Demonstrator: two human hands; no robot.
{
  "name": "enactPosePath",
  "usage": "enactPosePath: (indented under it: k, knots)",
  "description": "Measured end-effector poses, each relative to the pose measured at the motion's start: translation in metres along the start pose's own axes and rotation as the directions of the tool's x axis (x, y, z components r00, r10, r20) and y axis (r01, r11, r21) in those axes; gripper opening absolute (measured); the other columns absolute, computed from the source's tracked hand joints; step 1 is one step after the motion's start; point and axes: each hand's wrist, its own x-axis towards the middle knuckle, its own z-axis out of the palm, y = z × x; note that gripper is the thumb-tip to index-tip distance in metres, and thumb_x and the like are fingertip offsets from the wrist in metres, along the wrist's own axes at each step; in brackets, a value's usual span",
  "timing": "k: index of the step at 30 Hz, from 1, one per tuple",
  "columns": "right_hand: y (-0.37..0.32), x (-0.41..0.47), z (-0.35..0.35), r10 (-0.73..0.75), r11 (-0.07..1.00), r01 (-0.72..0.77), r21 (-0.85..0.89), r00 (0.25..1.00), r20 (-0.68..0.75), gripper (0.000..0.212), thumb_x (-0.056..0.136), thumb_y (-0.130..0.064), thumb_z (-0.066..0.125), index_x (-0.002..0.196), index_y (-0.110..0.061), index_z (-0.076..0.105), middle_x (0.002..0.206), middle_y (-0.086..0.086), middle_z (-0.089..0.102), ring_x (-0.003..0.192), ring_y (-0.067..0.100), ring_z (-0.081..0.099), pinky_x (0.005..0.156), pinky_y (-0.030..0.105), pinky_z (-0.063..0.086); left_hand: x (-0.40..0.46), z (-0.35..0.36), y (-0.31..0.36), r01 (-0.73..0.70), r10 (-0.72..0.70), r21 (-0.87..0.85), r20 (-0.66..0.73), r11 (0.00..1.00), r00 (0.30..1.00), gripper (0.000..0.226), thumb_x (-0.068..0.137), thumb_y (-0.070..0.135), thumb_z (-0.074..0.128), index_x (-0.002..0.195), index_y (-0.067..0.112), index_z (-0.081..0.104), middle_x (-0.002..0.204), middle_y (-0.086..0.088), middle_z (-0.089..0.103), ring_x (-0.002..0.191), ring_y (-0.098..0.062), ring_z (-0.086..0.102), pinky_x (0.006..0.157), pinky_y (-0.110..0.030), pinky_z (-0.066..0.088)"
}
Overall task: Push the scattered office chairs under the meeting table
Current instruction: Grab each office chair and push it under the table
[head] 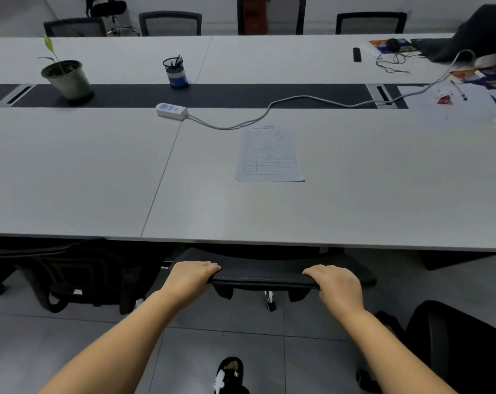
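Both hands grasp the chair (266, 275) backrest top: left hand (190, 275) and right hand (336, 282) with fingers curled over it. Chair sits at the table (354, 194) near edge, seat mostly under. Likely rolls easily on casters; rigid top rim is the best hold.
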Motion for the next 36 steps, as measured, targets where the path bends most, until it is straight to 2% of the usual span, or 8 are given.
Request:
enactPosePath:
  k: [4,8,14,18,23,27,32,36]
  knots:
    - [-0.003,-0.006,-0.001,0.01,1.0,-0.01,-0.02,1.0,-0.002,0.057,0.03,0.008,0.077,0.077,-0.025,0.072,0.073,-0.01,0.072,0.056,0.016,0.064,0.049,0.027,0.05,-0.006,-0.001,0.001,0.049,-0.049,-0.063,0.001,0.997,0.999,0.04,0.055,0.017,0.084,0.091,0.026,0.069,0.083,0.011,0.073,0.071,-0.012,0.07,0.043,-0.02,0.05]
    - [0.001,-0.019,-0.002,0.06,0.998,-0.062,0.03,0.996,0.063,0.052,0.05,0.006,0.073,0.095,-0.022,0.07,0.093,-0.004,0.073,0.08,0.022,0.067,0.073,0.038,0.052,-0.012,-0.004,0.018,0.097,-0.09,-0.093,0.076,0.991,0.993,0.035,0.084,0.022,0.058,0.119,0.022,0.057,0.12,0.004,0.063,0.11,-0.021,0.058,0.08,-0.034,0.049]
    - [-0.006,-0.038,-0.018,0.083,0.995,-0.094,0.031,0.965,0.248,0.056,0.087,-0.029,0.054,0.138,-0.029,0.032,0.14,-0.009,0.042,0.13,0.01,0.032,0.112,0.036,0.008,-0.024,-0.016,0.038,0.153,-0.149,-0.019,0.141,0.988,0.979,0.042,0.089,0.033,0.049,0.127,0.015,0.047,0.133,-0.002,0.053,0.123,-0.02,0.045,0.102,-0.033,0.029]
    - [-0.031,-0.069,-0.047,0.104,0.934,-0.133,0.332,0.989,0.103,0.062,0.084,-0.032,0.06,0.139,-0.029,0.03,0.138,-0.007,0.044,0.129,0.011,0.035,0.11,0.035,0.022,-0.059,-0.037,0.058,0.161,-0.169,-0.285,-0.006,0.945,0.986,0.055,0.088,0.034,0.056,0.137,0.019,0.037,0.141,-0.001,0.045,0.129,-0.017,0.039,0.103,-0.029,0.033]
    - [-0.071,-0.139,-0.091,0.266,0.631,-0.225,0.743,0.962,0.065,0.061,0.083,-0.023,0.063,0.131,-0.046,0.033,0.129,-0.028,0.046,0.122,-0.007,0.037,0.097,0.016,0.029,-0.138,-0.053,0.097,0.176,-0.318,-0.602,-0.138,0.779,0.938,0.065,0.079,0.06,0.043,0.137,0.034,0.033,0.133,0.019,0.046,0.123,-0.001,0.042,0.098,-0.023,0.037]
    - [-0.09,-0.196,-0.111,0.323,0.478,-0.253,0.841,0.941,0.1,0.057,0.084,-0.018,0.061,0.131,-0.04,0.038,0.126,-0.028,0.051,0.12,-0.006,0.043,0.098,0.022,0.034,-0.198,-0.058,0.134,0.171,-0.446,-0.789,-0.142,0.59,0.884,0.055,0.074,0.061,0.046,0.128,0.054,0.034,0.122,0.036,0.05,0.11,0.006,0.051,0.087,-0.022,0.043]
    - [-0.102,-0.257,-0.112,0.451,0.306,-0.303,0.903,0.881,0.143,0.054,0.081,-0.007,0.06,0.122,-0.037,0.045,0.121,-0.028,0.055,0.112,-0.003,0.052,0.092,0.013,0.042,-0.239,-0.061,0.18,0.073,-0.538,-0.931,-0.142,0.359,0.831,0.051,0.068,0.065,0.053,0.117,0.061,0.042,0.117,0.026,0.057,0.106,0.006,0.055,0.084,-0.004,0.042]
    - [-0.116,-0.296,-0.106,0.597,0.183,-0.355,0.917,0.781,0.183,0.052,0.081,0.004,0.058,0.113,-0.036,0.049,0.111,-0.007,0.066,0.104,-0.001,0.058,0.075,0.008,0.047,-0.252,-0.052,0.195,0.017,-0.499,-0.953,-0.142,0.301,0.855,0.048,0.067,0.068,0.057,0.114,0.06,0.047,0.115,0.019,0.062,0.105,-0.002,0.059,0.085,-0.014,0.048]
